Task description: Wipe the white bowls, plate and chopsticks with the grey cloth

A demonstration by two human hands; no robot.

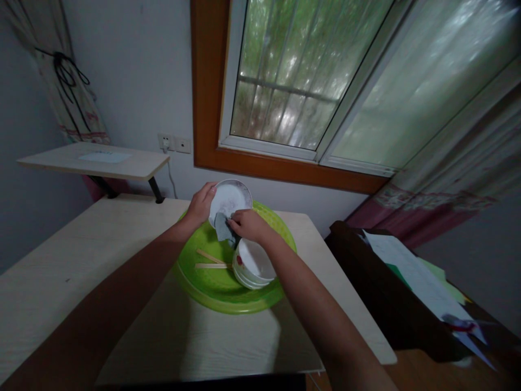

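Note:
My left hand [201, 203] grips the left rim of a white plate [231, 194] with a faint floral edge, tilted up over a green basin [191, 282]. A grey cloth [223, 227] is pinched in my right hand [249, 224] and lies against the plate's lower part. Under my right wrist, white bowls [254, 260] with a red mark sit stacked in the basin. Two light wooden chopsticks [211, 265] rest on the basin's floor to the left of the bowls, their right ends hidden.
The basin stands on a pale wooden table [134, 320]. A raised shelf [97, 161] with a paper on it is at the back left. Behind are a wall socket [166, 142] and a window [293, 76]. To the right, a dark cabinet [378, 293] bears papers.

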